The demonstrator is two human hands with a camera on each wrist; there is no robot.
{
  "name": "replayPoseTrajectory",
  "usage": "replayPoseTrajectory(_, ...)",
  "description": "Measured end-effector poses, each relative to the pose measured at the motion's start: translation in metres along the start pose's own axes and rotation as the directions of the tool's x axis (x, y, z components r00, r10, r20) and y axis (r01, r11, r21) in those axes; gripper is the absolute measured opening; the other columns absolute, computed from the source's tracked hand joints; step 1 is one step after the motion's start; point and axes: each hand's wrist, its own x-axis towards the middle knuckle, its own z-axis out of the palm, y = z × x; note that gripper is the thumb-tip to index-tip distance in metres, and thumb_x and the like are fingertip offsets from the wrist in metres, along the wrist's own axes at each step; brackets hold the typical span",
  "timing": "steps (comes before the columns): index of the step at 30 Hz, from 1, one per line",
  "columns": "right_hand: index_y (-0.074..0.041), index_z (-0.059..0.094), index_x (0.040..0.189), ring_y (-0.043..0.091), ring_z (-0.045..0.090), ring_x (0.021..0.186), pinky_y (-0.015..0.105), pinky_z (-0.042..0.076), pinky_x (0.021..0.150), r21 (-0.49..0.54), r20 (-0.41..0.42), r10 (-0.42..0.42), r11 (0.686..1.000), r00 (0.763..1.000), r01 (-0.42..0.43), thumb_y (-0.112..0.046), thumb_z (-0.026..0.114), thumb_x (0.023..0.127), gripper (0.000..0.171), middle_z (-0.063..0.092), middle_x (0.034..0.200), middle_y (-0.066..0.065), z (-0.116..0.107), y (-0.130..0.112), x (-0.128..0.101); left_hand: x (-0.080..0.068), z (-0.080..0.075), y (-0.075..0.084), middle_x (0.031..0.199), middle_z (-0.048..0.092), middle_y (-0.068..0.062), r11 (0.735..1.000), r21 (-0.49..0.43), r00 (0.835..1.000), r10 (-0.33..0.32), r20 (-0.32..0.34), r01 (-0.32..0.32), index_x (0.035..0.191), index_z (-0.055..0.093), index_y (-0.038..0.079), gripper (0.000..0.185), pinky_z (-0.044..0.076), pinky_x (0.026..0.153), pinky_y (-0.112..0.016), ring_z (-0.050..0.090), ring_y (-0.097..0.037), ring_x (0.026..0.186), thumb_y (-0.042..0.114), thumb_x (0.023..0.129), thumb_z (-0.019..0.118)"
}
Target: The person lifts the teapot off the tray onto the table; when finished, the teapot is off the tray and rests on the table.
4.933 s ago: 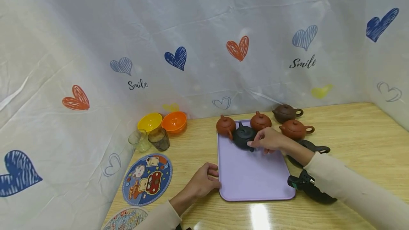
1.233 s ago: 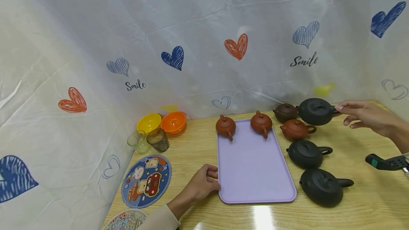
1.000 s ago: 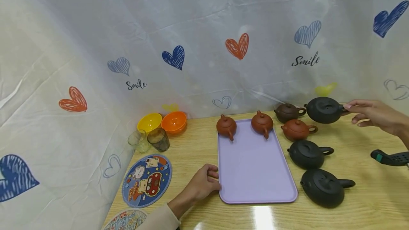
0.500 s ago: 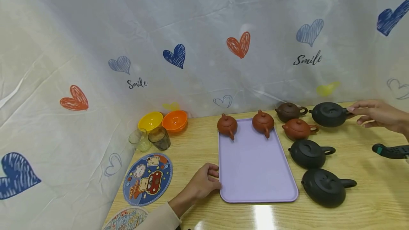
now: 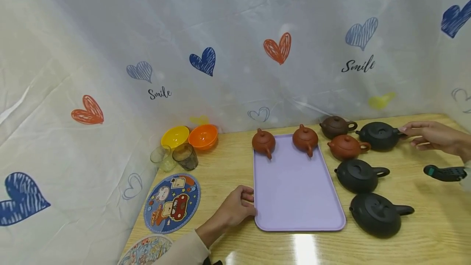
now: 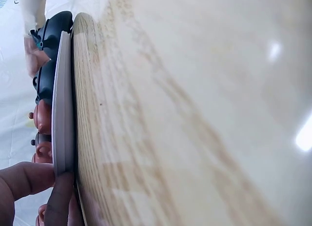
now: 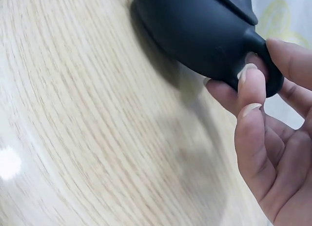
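Over at the far right of the wooden tabletop [image 5: 235, 175], the right hand [image 5: 434, 137] pinches the handle of a black teapot [image 5: 379, 135], which sits on the wood just right of a dark brown teapot [image 5: 335, 126] and a reddish-brown teapot [image 5: 346, 147]. From the right wrist view the grip is plain: the fingers [image 7: 251, 84] curl round the teapot's loop handle, thumb on the far side, and the pot's base looks to meet the tabletop (a slight blur along the base leaves the contact itself uncertain).

The left hand [image 5: 235, 208] holds the near left edge of a lilac tray [image 5: 294, 191]; its fingers [image 6: 29, 179] are curled onto the rim, thumb under it, as the left wrist view shows edge-on. The tray lies flat in the middle of the tabletop. Two small red clay teapots stand on its far end, one [image 5: 263, 142] at the left corner and one [image 5: 305, 138] nearer the right corner, both with spouts towards the person.

To the right of the tray, off it, lie two more black teapots: one [image 5: 358, 175] beside the tray's middle and a larger-looking one [image 5: 377, 214] by its near right corner, each with its handle pointing right.

At the left, against the heart-printed curtain [image 5: 184, 52], stand a yellow bowl [image 5: 175, 136] and an orange bowl [image 5: 202, 136] side by side, with a clear glass [image 5: 160, 159] and a smoky glass [image 5: 185, 156] just in front of them. A round cartoon coaster [image 5: 172, 202] lies nearer the person, and part of a second patterned one [image 5: 145, 250] shows at the bottom edge.
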Motion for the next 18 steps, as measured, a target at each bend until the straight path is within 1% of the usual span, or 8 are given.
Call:
replayPoseTrajectory(3, -0.032, 0.052, 0.111, 0.012, 0.063, 0.079, 0.032, 0.056, 0.071, 0.022, -0.011, 0.003, 1.000, 1.000, -0.002, -0.043, 0.039, 0.107, 0.018, 0.056, 0.104, -0.009, 0.0034, 0.0010, 0.0021, 0.0000, -0.0006, 0.0006, 0.107, 0.059, -0.012, 1.000, 0.002, 1.000, 0.001, 0.002, -0.001, 0.128, 0.052, -0.003, 0.057, 0.057, 0.079, -0.035, 0.062, -0.020, 0.091, -0.004, 0.075, 0.073)
replayPoseTrajectory(6, -0.016, 0.049, 0.126, 0.012, 0.063, 0.078, 0.031, 0.057, 0.070, 0.029, -0.020, 0.002, 1.000, 1.000, -0.001, -0.044, 0.037, 0.107, 0.036, 0.063, 0.104, -0.009, 0.0054, 0.0014, 0.0037, 0.0000, -0.0008, 0.0009, 0.107, 0.059, -0.012, 1.000, 0.004, 1.000, 0.005, 0.004, -0.005, 0.127, 0.053, -0.004, 0.057, 0.057, 0.078, -0.034, 0.062, -0.020, 0.091, -0.004, 0.074, 0.073)
replayPoseTrajectory(8, -0.007, 0.045, 0.131, 0.010, 0.064, 0.077, 0.031, 0.058, 0.069, 0.033, -0.029, 0.000, 0.999, 1.000, 0.001, -0.045, 0.037, 0.107, 0.046, 0.066, 0.103, -0.008, 0.0064, 0.0015, 0.0051, 0.0000, -0.0010, 0.0009, 0.107, 0.059, -0.012, 1.000, 0.007, 1.000, 0.006, 0.003, -0.006, 0.127, 0.053, -0.003, 0.057, 0.057, 0.078, -0.034, 0.062, -0.019, 0.091, -0.004, 0.074, 0.073)
replayPoseTrajectory(10, -0.006, 0.043, 0.133, 0.009, 0.064, 0.078, 0.031, 0.058, 0.070, 0.036, -0.038, -0.004, 0.999, 0.999, 0.006, -0.046, 0.038, 0.106, 0.048, 0.068, 0.103, -0.010, 0.0073, 0.0017, 0.0065, -0.0001, -0.0012, 0.0010, 0.107, 0.059, -0.012, 1.000, 0.013, 1.000, 0.006, 0.001, -0.006, 0.127, 0.053, -0.003, 0.057, 0.057, 0.078, -0.034, 0.062, -0.019, 0.090, -0.004, 0.074, 0.073)
replayPoseTrajectory(13, -0.015, 0.043, 0.130, 0.008, 0.065, 0.079, 0.031, 0.059, 0.071, 0.046, -0.051, -0.008, 0.999, 0.999, 0.010, -0.048, 0.040, 0.105, 0.041, 0.066, 0.100, -0.016, 0.0083, 0.0027, 0.0085, -0.0002, -0.0013, 0.0010, 0.107, 0.059, -0.012, 1.000, 0.015, 1.000, 0.005, 0.000, -0.005, 0.127, 0.053, -0.003, 0.057, 0.057, 0.078, -0.033, 0.061, -0.019, 0.090, -0.004, 0.074, 0.073)
replayPoseTrajectory(15, -0.014, 0.041, 0.135, 0.007, 0.065, 0.079, 0.031, 0.059, 0.071, 0.045, -0.055, -0.011, 0.999, 0.998, 0.013, -0.048, 0.039, 0.105, 0.045, 0.065, 0.099, -0.018, 0.0091, 0.0035, 0.0095, -0.0003, -0.0012, 0.0010, 0.107, 0.059, -0.012, 1.000, 0.012, 1.000, 0.004, 0.000, -0.004, 0.127, 0.053, -0.003, 0.056, 0.056, 0.077, -0.033, 0.061, -0.019, 0.090, -0.005, 0.074, 0.073)
replayPoseTrajectory(16, -0.010, 0.038, 0.141, 0.006, 0.065, 0.080, 0.031, 0.059, 0.071, 0.043, -0.054, -0.011, 0.999, 0.998, 0.013, -0.048, 0.039, 0.105, 0.052, 0.066, 0.100, -0.018, 0.0094, 0.0039, 0.0100, -0.0004, -0.0011, 0.0011, 0.107, 0.059, -0.012, 1.000, 0.011, 1.000, 0.004, 0.000, -0.004, 0.127, 0.053, -0.003, 0.056, 0.056, 0.077, -0.033, 0.061, -0.019, 0.090, -0.005, 0.074, 0.073)
replayPoseTrajectory(18, 0.002, 0.030, 0.149, 0.006, 0.065, 0.079, 0.032, 0.059, 0.071, 0.037, -0.055, -0.005, 0.999, 0.998, 0.007, -0.048, 0.038, 0.106, 0.067, 0.067, 0.101, -0.015, 0.0104, 0.0041, 0.0104, -0.0006, -0.0008, 0.0015, 0.107, 0.059, -0.012, 1.000, 0.010, 1.000, 0.002, 0.002, -0.002, 0.127, 0.053, -0.003, 0.056, 0.056, 0.078, -0.033, 0.061, -0.019, 0.090, -0.005, 0.074, 0.073)
